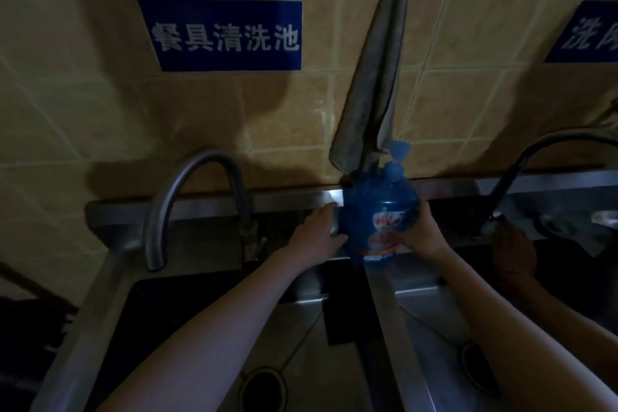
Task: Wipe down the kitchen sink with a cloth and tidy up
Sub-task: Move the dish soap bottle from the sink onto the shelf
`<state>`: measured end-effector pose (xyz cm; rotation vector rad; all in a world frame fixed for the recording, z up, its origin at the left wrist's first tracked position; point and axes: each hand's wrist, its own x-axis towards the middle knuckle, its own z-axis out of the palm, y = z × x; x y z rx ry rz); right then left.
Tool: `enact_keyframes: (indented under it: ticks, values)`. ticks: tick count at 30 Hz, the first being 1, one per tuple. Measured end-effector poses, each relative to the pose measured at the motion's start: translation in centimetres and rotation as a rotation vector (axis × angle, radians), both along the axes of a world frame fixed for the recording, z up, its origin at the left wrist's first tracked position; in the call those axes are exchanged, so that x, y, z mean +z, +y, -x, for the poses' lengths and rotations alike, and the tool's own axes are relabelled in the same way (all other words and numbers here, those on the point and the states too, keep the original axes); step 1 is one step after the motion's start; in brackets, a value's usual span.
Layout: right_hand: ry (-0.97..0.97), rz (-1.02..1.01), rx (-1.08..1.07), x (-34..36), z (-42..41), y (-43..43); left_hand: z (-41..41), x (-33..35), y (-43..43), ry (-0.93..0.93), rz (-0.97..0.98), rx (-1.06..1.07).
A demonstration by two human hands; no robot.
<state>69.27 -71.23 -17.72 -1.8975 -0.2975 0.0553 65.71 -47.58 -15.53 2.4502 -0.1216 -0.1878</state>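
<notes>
A blue detergent bottle (381,207) with a red and white label and an open flip cap stands on the steel ledge between two sink basins. My left hand (317,237) presses against its left side and my right hand (423,234) wraps its right side. A grey cloth (374,84) hangs down the tiled wall, its lower end just behind the bottle's cap. The left basin (301,338) and the right basin (434,344) lie below my forearms.
A curved steel tap (187,191) rises over the left basin, a darker tap (535,164) over the right one. Another person's hand (515,251) rests at the right basin's rim. Blue signs (224,33) are fixed on the tiled wall. Drain holes sit low in both basins.
</notes>
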Motion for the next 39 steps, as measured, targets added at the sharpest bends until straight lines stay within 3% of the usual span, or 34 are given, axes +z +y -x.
enact_keyframes:
  ticks: [4,14,22,31,39]
  values:
    - [-0.032,-0.011,0.190,-0.2,-1.7,0.0,-2.7,-1.4,-0.9,0.039,0.060,-0.002]
    - [0.200,0.075,0.225,-3.1,-6.3,-1.4,-6.1,-2.2,-3.7,0.001,0.236,-0.130]
    - [0.219,-0.081,0.214,-3.0,-6.0,-1.1,-6.3,-2.8,-4.2,0.012,0.422,-0.084]
    - [0.153,-0.170,0.071,-1.7,-2.5,1.4,-3.8,-2.0,-1.9,0.021,0.452,-0.066]
    - [0.113,-0.097,0.134,1.9,1.5,3.6,0.7,0.8,0.9,-0.071,0.437,-0.016]
